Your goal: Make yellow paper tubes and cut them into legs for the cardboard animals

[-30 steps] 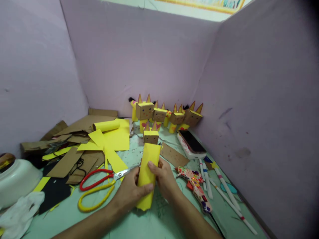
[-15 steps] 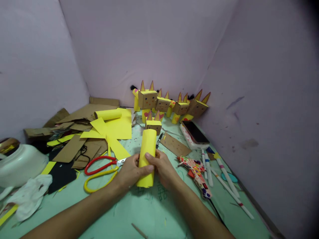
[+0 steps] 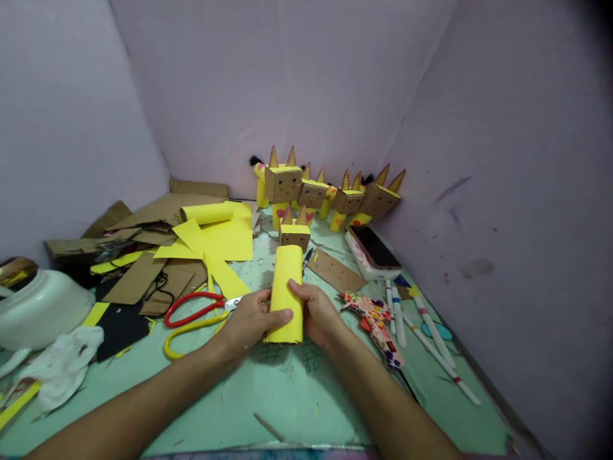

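Tilted slightly less now, yellow tube [image 3: 286,295] sits between left hand [image 3: 249,321] and right hand [image 3: 322,313], fingers of both closed round its sides. It's over the green worktop [image 3: 287,409], in front of small cardboard head [image 3: 294,238]. Pale purple walls [image 3: 268,76] enclose the worktop, smudged at right.

Scissors [image 3: 224,305] left, phone [image 3: 375,246] right, perhaps on box [image 3: 363,264]

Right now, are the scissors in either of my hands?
No, the scissors lie on the table, while the left hand and right hand both hold the yellow tube.
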The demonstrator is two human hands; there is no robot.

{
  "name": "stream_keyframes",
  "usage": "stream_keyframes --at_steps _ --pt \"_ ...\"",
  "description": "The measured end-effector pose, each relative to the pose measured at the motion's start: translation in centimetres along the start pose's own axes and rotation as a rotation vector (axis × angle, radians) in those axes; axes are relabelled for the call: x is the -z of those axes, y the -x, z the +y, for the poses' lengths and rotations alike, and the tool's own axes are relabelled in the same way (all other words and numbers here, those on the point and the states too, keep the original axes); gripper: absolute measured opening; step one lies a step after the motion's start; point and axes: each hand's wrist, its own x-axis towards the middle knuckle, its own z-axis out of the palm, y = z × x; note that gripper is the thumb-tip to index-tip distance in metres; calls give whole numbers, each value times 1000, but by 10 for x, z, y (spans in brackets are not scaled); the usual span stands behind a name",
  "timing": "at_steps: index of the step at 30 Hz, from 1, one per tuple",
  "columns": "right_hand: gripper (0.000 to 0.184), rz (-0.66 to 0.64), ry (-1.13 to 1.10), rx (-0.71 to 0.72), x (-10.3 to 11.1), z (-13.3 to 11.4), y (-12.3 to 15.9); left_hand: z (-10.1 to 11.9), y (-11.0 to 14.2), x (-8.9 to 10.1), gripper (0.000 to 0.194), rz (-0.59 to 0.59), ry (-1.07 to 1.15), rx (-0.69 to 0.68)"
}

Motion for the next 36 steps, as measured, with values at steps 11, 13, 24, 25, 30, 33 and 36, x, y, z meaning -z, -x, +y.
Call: stream_keyframes --at_steps 11,13,24,25,30,33,36 --pt "42 -14 169 107 1 -5 7 11 -1 13 50 26 -152 -86" --pt "43 -24 248 132 -1 -7 11 19 -2 23 44 106 -177 -115" --pt "55 -147 765 357 -6 2 17 10 -3 19 41 184 -25 -118" --pt "65 -109 798 338 -5 2 16 10 -3 19 40 198 -3 -124" --pt "73 18 918 279 2 -7 18 17 -2 23 40 220 82 -155" --pt "50 74 830 329 5 -15 20 26 0 29 51 175 87 -145" --pt "52 207 697 317 5 -17 22 28 1 33 59 151 75 -129"
